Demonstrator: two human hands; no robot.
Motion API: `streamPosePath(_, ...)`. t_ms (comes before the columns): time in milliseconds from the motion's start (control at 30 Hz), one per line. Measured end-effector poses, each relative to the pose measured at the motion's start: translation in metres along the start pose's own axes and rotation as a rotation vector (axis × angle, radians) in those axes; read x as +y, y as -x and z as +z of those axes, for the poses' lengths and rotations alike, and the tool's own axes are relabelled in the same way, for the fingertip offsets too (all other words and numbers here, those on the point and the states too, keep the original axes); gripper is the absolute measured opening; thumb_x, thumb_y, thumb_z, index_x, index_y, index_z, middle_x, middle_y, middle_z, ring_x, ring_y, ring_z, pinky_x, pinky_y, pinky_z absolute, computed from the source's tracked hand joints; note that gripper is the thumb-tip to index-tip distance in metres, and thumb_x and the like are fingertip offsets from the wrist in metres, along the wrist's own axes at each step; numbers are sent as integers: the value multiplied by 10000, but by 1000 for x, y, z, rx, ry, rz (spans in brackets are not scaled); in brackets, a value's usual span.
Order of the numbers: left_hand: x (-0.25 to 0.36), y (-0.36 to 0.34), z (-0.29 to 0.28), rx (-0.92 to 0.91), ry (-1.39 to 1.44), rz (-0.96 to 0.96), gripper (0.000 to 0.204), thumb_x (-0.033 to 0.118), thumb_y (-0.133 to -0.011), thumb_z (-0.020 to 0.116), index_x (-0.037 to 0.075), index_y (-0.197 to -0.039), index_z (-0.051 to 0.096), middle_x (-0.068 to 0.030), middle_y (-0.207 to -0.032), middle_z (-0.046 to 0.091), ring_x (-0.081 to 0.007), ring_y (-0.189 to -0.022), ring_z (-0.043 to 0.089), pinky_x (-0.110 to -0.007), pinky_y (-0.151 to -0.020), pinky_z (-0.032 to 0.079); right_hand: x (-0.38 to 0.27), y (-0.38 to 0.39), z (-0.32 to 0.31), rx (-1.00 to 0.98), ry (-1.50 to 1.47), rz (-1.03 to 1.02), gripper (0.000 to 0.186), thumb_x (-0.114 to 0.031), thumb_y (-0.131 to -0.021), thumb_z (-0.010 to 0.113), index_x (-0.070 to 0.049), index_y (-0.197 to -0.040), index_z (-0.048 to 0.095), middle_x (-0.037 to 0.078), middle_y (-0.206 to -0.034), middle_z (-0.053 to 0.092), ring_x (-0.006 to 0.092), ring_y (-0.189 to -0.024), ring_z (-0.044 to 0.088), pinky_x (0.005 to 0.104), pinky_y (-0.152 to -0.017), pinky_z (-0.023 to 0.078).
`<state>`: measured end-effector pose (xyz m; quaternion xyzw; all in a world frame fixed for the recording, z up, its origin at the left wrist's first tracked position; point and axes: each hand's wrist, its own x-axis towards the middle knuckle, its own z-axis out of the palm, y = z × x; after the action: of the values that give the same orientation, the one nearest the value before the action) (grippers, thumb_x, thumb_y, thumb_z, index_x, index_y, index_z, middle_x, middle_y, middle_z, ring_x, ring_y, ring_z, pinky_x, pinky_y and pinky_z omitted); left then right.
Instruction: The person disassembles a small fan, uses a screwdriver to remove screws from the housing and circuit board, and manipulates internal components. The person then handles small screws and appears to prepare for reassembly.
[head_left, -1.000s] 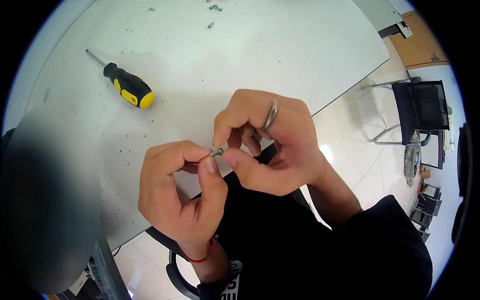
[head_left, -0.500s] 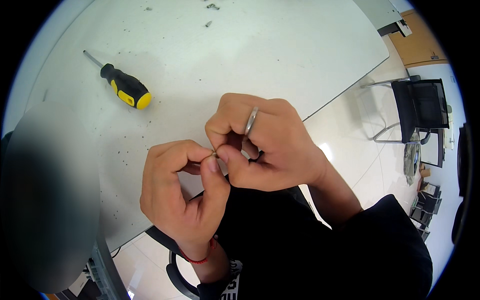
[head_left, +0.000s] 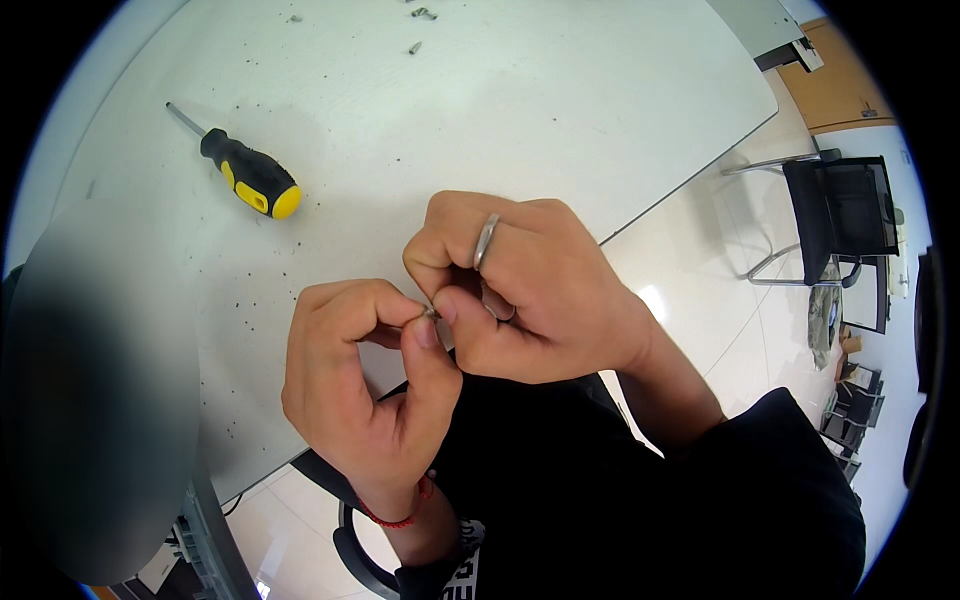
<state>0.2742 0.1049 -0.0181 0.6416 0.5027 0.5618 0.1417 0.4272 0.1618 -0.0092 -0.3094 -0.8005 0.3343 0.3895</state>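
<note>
My left hand (head_left: pixel 365 375) pinches a tiny metallic piece (head_left: pixel 429 312) between thumb and index finger. It is too small to name, and the fingertips cover most of it. My right hand (head_left: pixel 535 290), with a silver ring on one finger, meets it from the right; its thumb and bent index finger are pressed together at the same piece. Both hands are above the table's near edge. To their upper left a black and yellow screwdriver (head_left: pixel 250 175) lies on the white table (head_left: pixel 520 90), its shaft pointing to the far left.
Small grey bits (head_left: pixel 424 14) lie at the far side, and dark specks are scattered over the left of the table. A large blurred dark shape (head_left: pixel 100 400) blocks the left edge. Beyond the table's right edge stands a black chair (head_left: pixel 840 205) on the tiled floor.
My right hand has turned slightly and its knuckles have shifted a little to the left. The left hand stays nearly in place, still pinching the tiny piece.
</note>
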Motion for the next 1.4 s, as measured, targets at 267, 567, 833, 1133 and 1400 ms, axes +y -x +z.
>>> streamPosePath(267,0,0,0,-10,-13,1,224,-71,-737,697,42,-911,611,-60,-808,617,-155,-635,565,-244,-567,468,0,0,0,-28,19,15,100,-125,-750,639,-41,-751,584,46,-794,632,273,-582,585,332,-519,456)
streamPosePath(567,3,2,-3,-79,-26,30,203,-77,-798,642,24,-967,592,-76,-880,598,-163,-747,551,-255,-674,453,-2,-1,-2,-43,33,26,88,-118,-743,629,-41,-760,591,55,-777,627,293,-594,586,347,-531,465)
streamPosePath(833,3,3,-1,-78,-40,31,230,-82,-794,633,31,-986,577,-74,-899,578,-170,-752,546,-257,-669,454,-2,-1,-1,-16,-1,39,74,-111,-738,618,-45,-757,589,56,-742,617,283,-577,572,344,-521,453)
streamPosePath(1133,-1,0,3,-49,-53,101,308,-77,-727,674,58,-989,584,-43,-840,592,-182,-703,561,-264,-573,482,-4,0,-2,-14,-45,76,76,-105,-736,622,-58,-787,590,67,-683,582,252,-542,553,326,-507,439)
streamPosePath(1400,0,-2,3,-80,-31,98,283,-75,-750,638,58,-993,579,-56,-867,591,-181,-707,564,-257,-569,489,4,4,-3,50,-208,-7,57,-90,-836,544,-33,-835,540,30,-712,493,130,-602,422,253,-546,360)
